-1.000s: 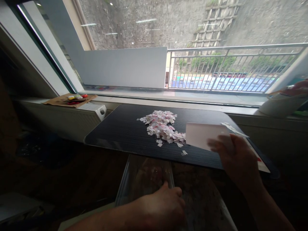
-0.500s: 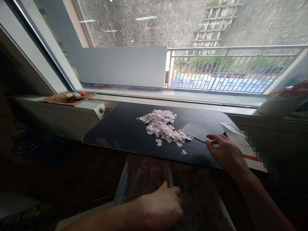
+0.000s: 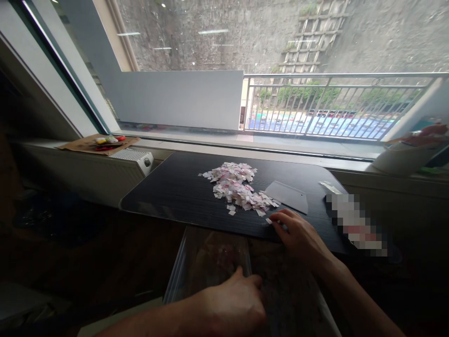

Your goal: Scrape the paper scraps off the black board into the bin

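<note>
A heap of small white and pinkish paper pieces lies on the black folding table. Near the table's front edge, the fingertips of my right hand are drawn together on a small paper piece. Just beyond that hand, a translucent flat scraper lies beside the heap. Below the table edge, my left hand grips the right side of a clear plastic box, its fingers partly hidden. Something pale inside the box is too dim to make out.
A partly blurred-out flat item rests at the table's right end, close to a thin white strip. A radiator stands left of the table, with cardboard and small items on the sill. A white container is at right.
My right hand has moved left and nearer, from beside the scraper to the loose paper piece at the front edge. My left hand stays at the plastic box.
</note>
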`<state>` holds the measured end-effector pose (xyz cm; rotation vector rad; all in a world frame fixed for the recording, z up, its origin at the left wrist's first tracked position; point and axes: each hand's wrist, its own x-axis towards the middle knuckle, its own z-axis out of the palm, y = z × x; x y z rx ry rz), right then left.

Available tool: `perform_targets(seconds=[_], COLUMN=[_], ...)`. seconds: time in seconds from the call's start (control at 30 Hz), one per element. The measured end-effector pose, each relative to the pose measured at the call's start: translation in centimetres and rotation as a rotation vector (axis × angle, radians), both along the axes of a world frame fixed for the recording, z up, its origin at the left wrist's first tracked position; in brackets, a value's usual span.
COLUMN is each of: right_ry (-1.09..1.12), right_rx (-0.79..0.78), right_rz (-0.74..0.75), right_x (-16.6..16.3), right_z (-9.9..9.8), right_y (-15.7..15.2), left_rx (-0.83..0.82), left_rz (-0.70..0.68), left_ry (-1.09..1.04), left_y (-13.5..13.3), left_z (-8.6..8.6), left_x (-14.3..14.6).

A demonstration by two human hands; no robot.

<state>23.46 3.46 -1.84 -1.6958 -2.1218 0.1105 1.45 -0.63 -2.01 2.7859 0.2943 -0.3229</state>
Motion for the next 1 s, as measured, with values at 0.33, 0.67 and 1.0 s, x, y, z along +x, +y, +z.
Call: perform_targets(seconds=[0.33,0.67,1.0], right_ry=[-0.168,-0.149,0.159], right_rx=[-0.119,-0.422,-0.237], right_rz=[-0.300,-0.290,-0.276], right_x=[3.9,7.4,8.7], right_z=[2.9,4.2,4.9], right_y=[3.9,11.2,9.7], left_rx=[-0.020,0.000,-0.007], left_rz=[0.022,0.047,0.040], left_ry=[-0.014,-0.016,-0.007], left_y=[0.0,-0.1,0.3], left_z=[-0.3,-1.8,-3.5], left_x=[0.1,0.0,0.6])
